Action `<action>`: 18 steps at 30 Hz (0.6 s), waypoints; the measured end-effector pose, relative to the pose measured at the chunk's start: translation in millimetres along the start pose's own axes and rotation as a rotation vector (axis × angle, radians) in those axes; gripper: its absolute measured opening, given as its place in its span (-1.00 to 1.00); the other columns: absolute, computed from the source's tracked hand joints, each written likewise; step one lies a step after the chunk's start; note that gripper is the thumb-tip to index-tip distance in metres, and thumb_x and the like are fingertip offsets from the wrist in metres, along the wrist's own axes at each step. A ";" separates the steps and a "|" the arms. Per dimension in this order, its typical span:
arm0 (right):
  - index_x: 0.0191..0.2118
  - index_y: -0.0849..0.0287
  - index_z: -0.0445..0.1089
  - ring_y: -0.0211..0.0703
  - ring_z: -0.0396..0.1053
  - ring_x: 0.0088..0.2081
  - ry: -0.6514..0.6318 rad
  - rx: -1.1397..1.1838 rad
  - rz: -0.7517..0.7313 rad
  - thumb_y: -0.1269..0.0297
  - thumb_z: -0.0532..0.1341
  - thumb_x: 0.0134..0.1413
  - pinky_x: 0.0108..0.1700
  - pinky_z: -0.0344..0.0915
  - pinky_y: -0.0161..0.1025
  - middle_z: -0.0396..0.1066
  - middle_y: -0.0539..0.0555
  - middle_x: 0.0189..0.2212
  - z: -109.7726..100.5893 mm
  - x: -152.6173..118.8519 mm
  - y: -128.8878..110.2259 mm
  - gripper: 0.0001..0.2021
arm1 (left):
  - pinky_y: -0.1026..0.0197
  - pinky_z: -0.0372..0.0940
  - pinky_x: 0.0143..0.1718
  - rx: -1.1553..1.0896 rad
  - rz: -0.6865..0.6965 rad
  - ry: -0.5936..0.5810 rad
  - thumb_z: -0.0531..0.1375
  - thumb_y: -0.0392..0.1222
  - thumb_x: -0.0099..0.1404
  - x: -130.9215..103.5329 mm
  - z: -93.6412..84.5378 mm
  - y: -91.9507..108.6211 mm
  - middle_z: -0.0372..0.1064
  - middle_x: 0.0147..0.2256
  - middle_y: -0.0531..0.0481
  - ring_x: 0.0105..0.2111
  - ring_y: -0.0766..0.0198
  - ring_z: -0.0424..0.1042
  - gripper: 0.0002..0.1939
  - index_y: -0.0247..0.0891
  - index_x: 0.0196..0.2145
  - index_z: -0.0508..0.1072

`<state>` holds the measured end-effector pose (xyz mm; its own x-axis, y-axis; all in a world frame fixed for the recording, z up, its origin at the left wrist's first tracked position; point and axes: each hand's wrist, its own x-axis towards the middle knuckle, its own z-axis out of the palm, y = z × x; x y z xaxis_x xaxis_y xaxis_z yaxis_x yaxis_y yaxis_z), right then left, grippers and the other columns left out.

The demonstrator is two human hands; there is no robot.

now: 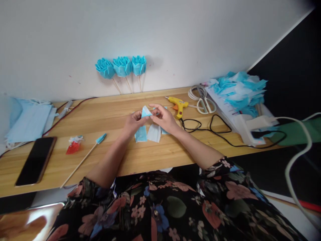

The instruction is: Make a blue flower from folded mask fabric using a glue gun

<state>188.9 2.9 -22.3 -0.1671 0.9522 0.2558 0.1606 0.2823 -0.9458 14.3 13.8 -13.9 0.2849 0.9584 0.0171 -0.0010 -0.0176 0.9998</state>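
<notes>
Between my two hands is a small piece of blue and white mask fabric (146, 111), folded to a point at its top. My left hand (134, 121) pinches its lower left side. The thumb of my right hand (163, 117) presses on its lower right corner, with the index finger raised behind it. Below my hands lie a blue fabric piece (140, 134) and a white fabric piece (153, 133), and more blue pieces are partly hidden by my right hand. To the left, a wooden stick (79, 164) has a blue wrapped tip (101, 138).
A yellow glue gun (178, 104) and scissors (206, 104) lie right, near a fabric heap (240, 88) and a power strip (250, 129) with cords. Blue flowers (122, 66) lean on the wall. Left are face masks (28, 117), a phone (36, 161) and a red packet (74, 145).
</notes>
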 end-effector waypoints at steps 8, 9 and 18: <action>0.07 0.07 0.38 -0.20 0.38 -0.26 -0.041 0.054 0.029 0.20 0.22 0.14 -0.25 0.30 -0.21 0.44 -0.01 -0.30 -4.5 1.3 -0.8 -0.63 | 0.32 0.02 -0.56 0.014 -0.002 0.019 0.35 -0.04 0.06 -0.7 -1.2 1.7 0.18 -0.64 0.15 -0.62 0.45 0.09 -0.67 -0.24 -0.57 0.29; 0.07 0.07 0.38 -0.19 0.39 -0.25 -0.040 0.054 0.031 0.20 0.23 0.13 -0.24 0.30 -0.21 0.45 0.00 -0.29 -4.7 1.3 -1.0 -0.63 | 0.32 0.01 -0.56 0.015 -0.003 0.019 0.35 -0.04 0.06 -1.0 -1.2 2.0 0.17 -0.64 0.15 -0.62 0.45 0.09 -0.67 -0.24 -0.57 0.29; 0.06 0.08 0.42 -0.23 0.35 -0.32 -0.007 0.047 0.013 0.23 0.24 0.09 -0.27 0.30 -0.22 0.41 -0.03 -0.35 -3.4 1.2 -0.3 -0.62 | 0.31 -0.02 -0.58 0.024 -0.022 -0.023 0.35 -0.02 0.05 -1.9 0.1 2.9 0.18 -0.63 0.15 -0.62 0.46 0.07 -0.69 -0.24 -0.53 0.33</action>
<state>191.9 4.4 -21.1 -0.1716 0.9549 0.2424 0.1166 0.2640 -0.9574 13.9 11.9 -11.0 0.3068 0.9518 -0.0048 0.0282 -0.0040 0.9996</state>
